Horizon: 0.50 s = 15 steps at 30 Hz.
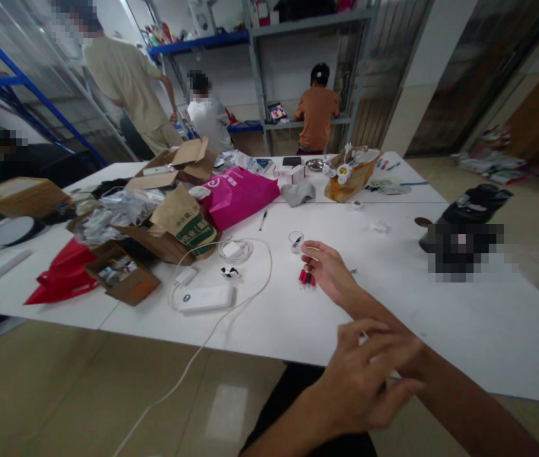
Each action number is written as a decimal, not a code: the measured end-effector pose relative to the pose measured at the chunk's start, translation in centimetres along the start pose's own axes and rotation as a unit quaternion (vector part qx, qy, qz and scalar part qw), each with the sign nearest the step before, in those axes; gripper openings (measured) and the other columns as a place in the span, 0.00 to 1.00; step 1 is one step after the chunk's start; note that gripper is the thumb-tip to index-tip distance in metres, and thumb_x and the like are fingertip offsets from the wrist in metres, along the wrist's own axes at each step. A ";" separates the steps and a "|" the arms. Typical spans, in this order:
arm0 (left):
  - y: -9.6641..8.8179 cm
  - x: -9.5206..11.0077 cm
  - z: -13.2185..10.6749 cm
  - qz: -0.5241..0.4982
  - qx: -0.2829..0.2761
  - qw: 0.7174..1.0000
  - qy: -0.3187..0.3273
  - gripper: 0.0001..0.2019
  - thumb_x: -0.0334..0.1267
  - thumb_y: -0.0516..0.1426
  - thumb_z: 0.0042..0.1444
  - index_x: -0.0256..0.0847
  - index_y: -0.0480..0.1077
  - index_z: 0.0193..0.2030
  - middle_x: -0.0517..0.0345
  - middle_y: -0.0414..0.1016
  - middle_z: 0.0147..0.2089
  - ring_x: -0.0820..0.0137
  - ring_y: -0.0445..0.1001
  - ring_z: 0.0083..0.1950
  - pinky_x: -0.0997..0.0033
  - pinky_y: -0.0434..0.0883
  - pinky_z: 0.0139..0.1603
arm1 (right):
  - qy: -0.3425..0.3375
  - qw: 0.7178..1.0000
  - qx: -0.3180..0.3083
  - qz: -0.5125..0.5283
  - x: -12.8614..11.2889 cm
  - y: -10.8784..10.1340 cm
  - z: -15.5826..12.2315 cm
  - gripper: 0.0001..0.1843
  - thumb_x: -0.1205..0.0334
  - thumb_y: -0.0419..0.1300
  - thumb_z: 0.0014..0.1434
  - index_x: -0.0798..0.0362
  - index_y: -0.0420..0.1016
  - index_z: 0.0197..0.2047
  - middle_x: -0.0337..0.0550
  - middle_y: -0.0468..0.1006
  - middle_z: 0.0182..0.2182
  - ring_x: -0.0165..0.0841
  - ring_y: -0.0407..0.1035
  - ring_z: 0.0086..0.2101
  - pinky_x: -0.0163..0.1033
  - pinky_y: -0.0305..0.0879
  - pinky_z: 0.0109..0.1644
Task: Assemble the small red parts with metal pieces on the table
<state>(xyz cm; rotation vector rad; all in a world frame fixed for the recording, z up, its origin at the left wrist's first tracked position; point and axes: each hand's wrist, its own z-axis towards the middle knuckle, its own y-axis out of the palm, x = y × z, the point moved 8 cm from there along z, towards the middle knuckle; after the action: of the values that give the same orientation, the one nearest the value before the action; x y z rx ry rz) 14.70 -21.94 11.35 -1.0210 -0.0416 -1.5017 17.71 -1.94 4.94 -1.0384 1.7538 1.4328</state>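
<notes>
R hand [330, 268] at small clear round item [296, 246], prob. steadying, can't tell if clamped; L hand [363, 376] w/ fingers apart.

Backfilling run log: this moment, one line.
right hand: beside small clear item, contact unclear; left hand: overlapping right forearm, grip unclear; nearby: red-and-black pieces

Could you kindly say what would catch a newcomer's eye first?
Probably the bright magenta bag beside the brown paper bag on the white table. Then, perhaps, the left hand in front of the right forearm, and the right hand, a small clear object at its fingertips.
</notes>
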 end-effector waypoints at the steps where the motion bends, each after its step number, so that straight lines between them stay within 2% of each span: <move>1: -1.1 -0.6 0.0 0.029 0.036 0.998 -0.043 0.29 0.44 0.61 0.71 0.43 0.60 0.75 0.36 0.72 0.71 0.46 0.68 0.74 0.37 0.69 0.70 | 0.022 1.000 -0.013 0.005 0.9 1.3 0.2 0.25 0.51 0.77 0.47 0.48 0.75 0.45 0.41 0.79 0.39 0.32 0.73 0.37 0.38 0.64 0.36; 3: -3.8 -1.9 -0.7 0.064 0.127 0.984 -0.105 0.29 0.40 0.59 0.71 0.46 0.57 0.76 0.36 0.63 0.77 0.44 0.62 0.77 0.30 0.64 0.72 | 0.044 0.999 -0.026 0.005 2.3 3.0 0.5 0.25 0.52 0.78 0.45 0.48 0.75 0.44 0.41 0.79 0.39 0.32 0.73 0.36 0.38 0.64 0.36; 5: -5.7 -2.8 -1.7 0.067 0.179 0.973 -0.133 0.24 0.37 0.59 0.71 0.48 0.62 0.72 0.40 0.65 0.76 0.46 0.63 0.76 0.31 0.65 0.71 | 0.048 0.998 -0.031 0.001 3.3 3.8 0.7 0.26 0.52 0.78 0.44 0.48 0.74 0.43 0.41 0.79 0.38 0.32 0.73 0.35 0.38 0.64 0.36; 9: -7.1 -4.0 -3.4 0.042 0.207 0.967 -0.142 0.17 0.34 0.59 0.70 0.47 0.70 0.64 0.44 0.75 0.66 0.51 0.71 0.68 0.41 0.70 0.68 | 0.039 0.998 -0.037 -0.018 4.4 4.0 0.2 0.28 0.49 0.79 0.44 0.49 0.74 0.43 0.40 0.78 0.36 0.31 0.72 0.35 0.37 0.64 0.36; 11: -8.1 -4.9 -3.9 0.035 0.227 0.963 -0.141 0.14 0.33 0.59 0.71 0.46 0.72 0.61 0.46 0.78 0.59 0.54 0.75 0.63 0.46 0.73 0.64 | 0.023 0.998 -0.035 -0.036 4.1 3.0 -0.2 0.28 0.47 0.79 0.44 0.50 0.75 0.43 0.38 0.77 0.35 0.30 0.70 0.33 0.36 0.63 0.35; 13: -9.7 -6.5 -3.7 0.039 0.241 0.958 -0.148 0.12 0.33 0.59 0.71 0.45 0.73 0.59 0.47 0.80 0.55 0.57 0.76 0.59 0.49 0.73 0.62 | -0.026 0.996 -0.024 -0.081 2.8 0.9 -0.8 0.27 0.45 0.78 0.48 0.50 0.75 0.43 0.37 0.76 0.33 0.29 0.68 0.32 0.36 0.63 0.36; 15: -11.5 -8.7 -2.6 0.052 0.237 0.959 -0.147 0.09 0.34 0.58 0.72 0.44 0.74 0.56 0.48 0.80 0.54 0.59 0.77 0.57 0.52 0.73 0.61 | -0.164 0.965 0.006 -0.204 -0.4 -2.3 -1.6 0.24 0.41 0.73 0.57 0.51 0.75 0.44 0.39 0.77 0.36 0.31 0.70 0.34 0.39 0.66 0.40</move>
<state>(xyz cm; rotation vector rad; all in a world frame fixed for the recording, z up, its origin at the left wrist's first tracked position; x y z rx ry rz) 2.48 -13.77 10.52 -0.8287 -0.5280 -1.1545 19.88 -3.64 4.50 -1.0154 1.2276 1.2445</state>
